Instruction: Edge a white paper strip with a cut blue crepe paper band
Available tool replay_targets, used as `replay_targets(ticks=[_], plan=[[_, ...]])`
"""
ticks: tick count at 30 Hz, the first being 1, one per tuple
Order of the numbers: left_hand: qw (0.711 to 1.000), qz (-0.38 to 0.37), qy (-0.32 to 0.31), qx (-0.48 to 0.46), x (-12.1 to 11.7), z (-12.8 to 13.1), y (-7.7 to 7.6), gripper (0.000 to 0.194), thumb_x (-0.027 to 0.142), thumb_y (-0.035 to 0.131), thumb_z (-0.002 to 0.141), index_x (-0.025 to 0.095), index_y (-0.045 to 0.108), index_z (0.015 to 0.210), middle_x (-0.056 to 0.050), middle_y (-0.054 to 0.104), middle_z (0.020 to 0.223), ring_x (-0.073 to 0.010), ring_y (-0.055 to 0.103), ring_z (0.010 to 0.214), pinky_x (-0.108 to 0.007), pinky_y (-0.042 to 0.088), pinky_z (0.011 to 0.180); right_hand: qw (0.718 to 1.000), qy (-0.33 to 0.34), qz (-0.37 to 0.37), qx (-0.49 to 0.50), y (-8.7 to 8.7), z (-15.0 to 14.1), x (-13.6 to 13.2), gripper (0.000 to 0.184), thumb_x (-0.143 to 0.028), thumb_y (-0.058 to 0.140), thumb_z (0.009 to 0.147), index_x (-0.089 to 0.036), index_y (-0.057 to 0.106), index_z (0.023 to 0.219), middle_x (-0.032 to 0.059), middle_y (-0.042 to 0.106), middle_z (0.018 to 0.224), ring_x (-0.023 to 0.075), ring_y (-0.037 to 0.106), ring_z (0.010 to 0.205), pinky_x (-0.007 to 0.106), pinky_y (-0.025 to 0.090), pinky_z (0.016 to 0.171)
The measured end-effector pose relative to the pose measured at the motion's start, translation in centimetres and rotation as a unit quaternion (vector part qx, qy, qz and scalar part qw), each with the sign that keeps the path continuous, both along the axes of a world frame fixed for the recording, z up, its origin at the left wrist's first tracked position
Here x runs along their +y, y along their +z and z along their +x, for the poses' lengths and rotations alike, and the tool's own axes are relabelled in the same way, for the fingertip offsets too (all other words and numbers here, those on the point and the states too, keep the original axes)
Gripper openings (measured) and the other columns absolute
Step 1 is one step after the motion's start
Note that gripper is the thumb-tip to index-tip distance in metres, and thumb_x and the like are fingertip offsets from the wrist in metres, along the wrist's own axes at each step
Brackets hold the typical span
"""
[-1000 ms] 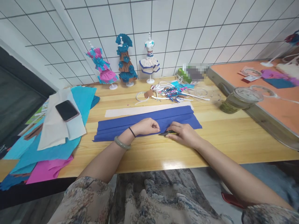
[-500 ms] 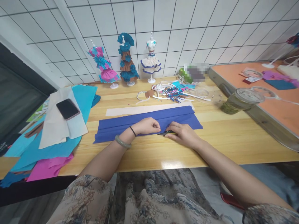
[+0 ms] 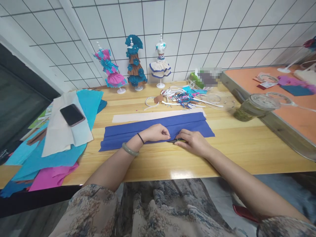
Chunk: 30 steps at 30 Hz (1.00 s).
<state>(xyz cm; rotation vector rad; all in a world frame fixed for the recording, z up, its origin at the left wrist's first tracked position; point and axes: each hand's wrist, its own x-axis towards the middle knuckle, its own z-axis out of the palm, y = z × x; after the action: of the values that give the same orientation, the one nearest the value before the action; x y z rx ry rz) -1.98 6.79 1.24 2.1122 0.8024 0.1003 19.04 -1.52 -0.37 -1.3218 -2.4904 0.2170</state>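
Observation:
A folded sheet of dark blue crepe paper (image 3: 190, 123) lies lengthwise across the wooden table. My left hand (image 3: 158, 132) rests over its near edge, thumb and fingers pinched together on the paper. Close by on the right, my right hand (image 3: 192, 141) is closed around small scissors (image 3: 179, 140) with black and yellow handles, mostly covered by the fingers. Their dark tips point left along the paper's near edge, towards my left fingertips. Behind the blue sheet is a long cream paper strip (image 3: 148, 116), partly covered by it.
Crepe paper sheets (image 3: 85, 105) with a phone (image 3: 72, 115) on top are stacked at left. Dressed mini mannequins (image 3: 160, 65) stand along the wall. Paper scraps (image 3: 185, 97) lie behind the strip. A lidded plastic cup (image 3: 254, 107) stands right, beside an orange-topped table (image 3: 296, 115).
Both hands stay in nearly the same place on the blue crepe paper. The whole view has shifted slightly with the head.

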Motion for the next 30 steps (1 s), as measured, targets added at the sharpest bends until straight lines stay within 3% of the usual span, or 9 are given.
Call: replay_targets(ticks=[30], plan=[[1.000,-0.011,-0.007,-0.010,0.05,-0.21,-0.14,0.026,0.034,0.058,0.073,0.012,0.070,0.080,-0.001,0.067,0.071,-0.0091,0.053,0.061,-0.018,0.037,0.058,1.000,0.004,0.007,-0.003,0.05,-0.49,-0.17,0.032,-0.044,0.041,0.089,-0.021,0.061,0.097,0.0058,0.063,0.093,0.0153,0.060,0.077,0.025,0.041,0.061]])
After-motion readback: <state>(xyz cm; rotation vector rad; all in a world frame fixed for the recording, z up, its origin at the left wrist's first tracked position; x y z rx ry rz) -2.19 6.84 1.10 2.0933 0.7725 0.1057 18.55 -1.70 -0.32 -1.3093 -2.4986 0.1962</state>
